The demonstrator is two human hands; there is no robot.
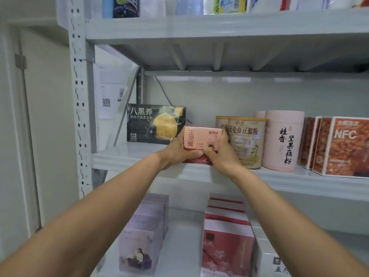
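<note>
My left hand and right hand grip a pink box at the shelf edge, apparently mid-shelving, black box at ten o'clock, tin at three; next likely needs a level push toward twelve.

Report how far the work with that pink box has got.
Done: black box and tins already stand on the shelf. In hand: left hand and right hand both grip the pink box at the shelf's front, between them. Left: likely seating it and letting go; the hands hide whether it rests down.
</note>
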